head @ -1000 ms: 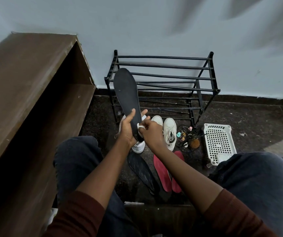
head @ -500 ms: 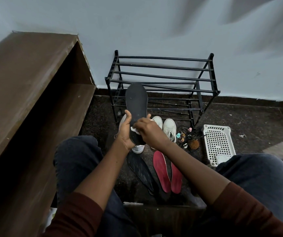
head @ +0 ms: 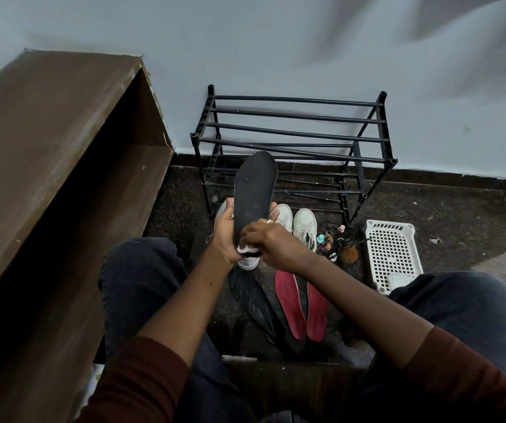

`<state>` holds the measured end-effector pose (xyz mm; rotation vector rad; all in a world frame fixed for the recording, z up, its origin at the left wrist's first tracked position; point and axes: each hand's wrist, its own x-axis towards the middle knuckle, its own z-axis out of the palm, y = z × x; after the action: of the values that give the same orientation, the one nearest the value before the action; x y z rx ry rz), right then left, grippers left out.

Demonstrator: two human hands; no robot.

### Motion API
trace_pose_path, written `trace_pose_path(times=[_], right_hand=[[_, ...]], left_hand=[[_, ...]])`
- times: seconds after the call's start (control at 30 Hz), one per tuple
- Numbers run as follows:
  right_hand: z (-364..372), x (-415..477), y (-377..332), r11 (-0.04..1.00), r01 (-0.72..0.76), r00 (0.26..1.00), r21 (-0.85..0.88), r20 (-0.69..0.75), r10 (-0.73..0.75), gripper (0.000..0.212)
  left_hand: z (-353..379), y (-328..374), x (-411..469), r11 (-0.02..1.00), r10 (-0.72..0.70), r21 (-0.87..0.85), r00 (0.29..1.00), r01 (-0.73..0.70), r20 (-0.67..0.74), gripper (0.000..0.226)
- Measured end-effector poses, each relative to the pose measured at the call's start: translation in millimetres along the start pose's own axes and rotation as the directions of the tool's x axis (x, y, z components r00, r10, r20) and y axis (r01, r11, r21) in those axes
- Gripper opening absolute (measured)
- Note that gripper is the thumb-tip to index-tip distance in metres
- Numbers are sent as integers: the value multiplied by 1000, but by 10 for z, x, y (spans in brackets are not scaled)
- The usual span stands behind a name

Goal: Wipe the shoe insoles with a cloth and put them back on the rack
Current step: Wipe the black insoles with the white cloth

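Your right hand (head: 273, 242) now pinches the white cloth (head: 245, 249) lower, at the heel of the black insole (head: 254, 187), which your left hand (head: 224, 236) grips upright in front of the rack (head: 294, 115).

Black insole (head: 253, 190), red insoles (head: 290, 303) (a pair), white cloth (head: 245, 248).
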<state>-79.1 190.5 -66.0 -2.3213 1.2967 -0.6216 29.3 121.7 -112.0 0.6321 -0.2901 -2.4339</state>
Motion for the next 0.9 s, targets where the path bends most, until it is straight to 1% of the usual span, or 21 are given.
trace_pose_path(times=[0.07, 0.1, 0.2, 0.3, 0.37, 0.43, 0.5, 0.53, 0.57, 0.63, 0.7, 0.8, 0.9], right_hand=[[-17, 56, 84, 995, -48, 999, -85, -9, 48, 26], [-16, 88, 128, 990, -83, 996, -113, -46, 78, 26], [11, 120, 166, 979, -180, 975, -96, -150, 164, 28], [88, 44, 36, 991, -135, 977, -8, -166, 132, 28], [132, -41, -41, 997, -76, 987, 28, -138, 79, 27], [154, -135, -51, 1000, -25, 992, 13, -120, 26, 23], [134, -210, -10, 1000, 13, 994, 0, -106, -13, 32], [113, -222, 22, 1000, 26, 996, -16, -83, -27, 33], [95, -218, 55, 998, 27, 998, -49, -60, -30, 28], [66, -163, 136, 990, -29, 999, -138, -45, 23, 22], [59, -74, 236, 978, -125, 990, -167, -88, 111, 23], [52, 7, 242, 961, -258, 955, -94, -173, 240, 27], [77, -35, 175, 964, -266, 946, -4, -195, 260, 23]], left_hand=[[4, -17, 9, 998, -13, 60, 1000, 14, -12, 82], [1, -32, 11, 996, -22, 89, 999, 24, -23, 81], [-13, -70, 15, 995, -44, 88, 997, 49, -62, 76], [42, -63, -9, 992, -61, 107, 998, 62, -16, 80], [45, -44, -1, 996, -50, 73, 998, 53, -43, 81], [12, -33, 20, 998, -23, 57, 996, 28, -87, 82], [-4, -46, 25, 998, -25, 61, 994, 32, -106, 82], [-5, -59, 22, 997, -34, 72, 993, 42, -110, 83], [6, -68, 13, 994, -48, 94, 994, 57, -101, 85], [36, -78, 10, 984, -73, 154, 994, 85, -86, 87], [68, -93, 4, 982, -62, 172, 993, 78, -97, 82], [79, -89, 18, 983, -23, 180, 993, 44, -116, 73], [68, -58, 28, 983, -19, 179, 992, 42, -124, 76]])
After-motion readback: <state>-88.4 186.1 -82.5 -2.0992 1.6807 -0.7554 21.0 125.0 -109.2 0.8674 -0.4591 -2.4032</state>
